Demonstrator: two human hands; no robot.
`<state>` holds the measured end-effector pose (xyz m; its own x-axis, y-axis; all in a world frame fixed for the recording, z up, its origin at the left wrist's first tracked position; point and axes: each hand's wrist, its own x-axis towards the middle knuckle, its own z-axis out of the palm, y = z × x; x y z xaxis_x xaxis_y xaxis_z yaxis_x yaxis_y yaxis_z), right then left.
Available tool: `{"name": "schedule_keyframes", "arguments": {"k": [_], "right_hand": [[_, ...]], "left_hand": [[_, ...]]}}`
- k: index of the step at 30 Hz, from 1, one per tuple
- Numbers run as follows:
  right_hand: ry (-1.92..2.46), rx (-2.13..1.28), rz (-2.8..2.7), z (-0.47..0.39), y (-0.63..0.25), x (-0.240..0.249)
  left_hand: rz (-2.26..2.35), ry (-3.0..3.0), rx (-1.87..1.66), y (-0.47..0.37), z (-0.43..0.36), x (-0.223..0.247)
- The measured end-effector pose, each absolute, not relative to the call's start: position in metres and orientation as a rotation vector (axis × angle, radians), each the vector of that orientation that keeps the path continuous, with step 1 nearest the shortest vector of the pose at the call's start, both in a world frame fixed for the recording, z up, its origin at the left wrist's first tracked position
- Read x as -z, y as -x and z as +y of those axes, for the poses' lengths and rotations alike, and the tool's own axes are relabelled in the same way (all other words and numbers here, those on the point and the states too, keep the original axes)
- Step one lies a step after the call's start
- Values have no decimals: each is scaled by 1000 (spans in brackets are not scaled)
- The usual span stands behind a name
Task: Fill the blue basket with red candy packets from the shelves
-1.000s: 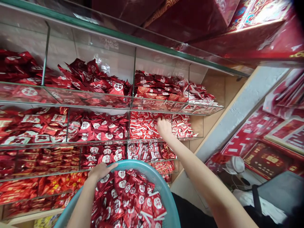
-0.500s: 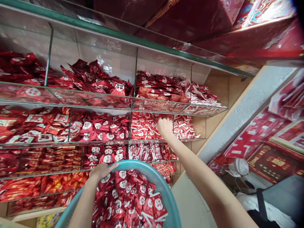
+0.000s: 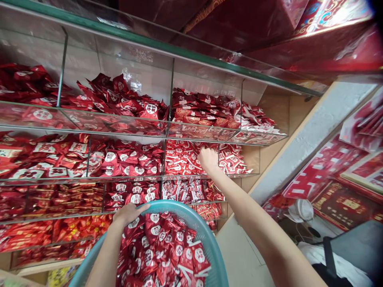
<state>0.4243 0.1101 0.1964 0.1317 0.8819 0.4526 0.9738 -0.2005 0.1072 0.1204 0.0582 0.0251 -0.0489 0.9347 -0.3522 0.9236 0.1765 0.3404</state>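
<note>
My left hand (image 3: 128, 215) grips the far-left rim of a teal plastic basket (image 3: 210, 236), thumb laid along the edge. Inside lies a heap of red wrapped candy packets (image 3: 164, 249) with white round labels and dark or white characters. My right arm stretches forward to a shelf compartment, where my right hand (image 3: 208, 159) is curled closed over small red-and-white candy packets (image 3: 182, 157). Its fingertips point away from me, so whatever they hold is hidden. A clear divider stands just to the right of that hand.
Glass shelves (image 3: 203, 137) with upright dividers hold several rows of red packets. A green-edged glass shelf (image 3: 143, 40) runs overhead, with large red boxes (image 3: 233, 24) on it. At right stand a whitish post (image 3: 311, 135) and red printed goods (image 3: 344, 203).
Almost nothing differs. Both hands keep their places, and the view has shifted very slightly.
</note>
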Motion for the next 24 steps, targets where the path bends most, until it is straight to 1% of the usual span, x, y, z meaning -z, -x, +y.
{"name": "schedule_keyframes", "arguments": {"k": [4,7,9,10,14,16,19,24], "right_hand": [[2026,568,-1794,95,-431,-202],[1760,350,-1721,77,-434,-198],[1502,74,-1599,60,-432,-190],[1367,-116,-1507,51,-430,-185],[894,-1035,-1003,15,-415,-158],[728,-1397,-729,1,-407,-146],[579,-1689,-396,-12,-399,-130],[558,-1861,-184,-18,-391,-113]], "left_hand": [[1955,-1755,-35,-121,57,-29],[1942,-1754,-13,-123,55,-33],[1946,-1749,-5,-124,55,-34],[1948,-1748,-5,-125,55,-34],[1970,-1746,-11,-124,56,-33],[1971,-1747,-15,-124,56,-32],[1966,-1756,-16,-124,57,-32],[1944,-1777,5,-126,56,-33]]}}
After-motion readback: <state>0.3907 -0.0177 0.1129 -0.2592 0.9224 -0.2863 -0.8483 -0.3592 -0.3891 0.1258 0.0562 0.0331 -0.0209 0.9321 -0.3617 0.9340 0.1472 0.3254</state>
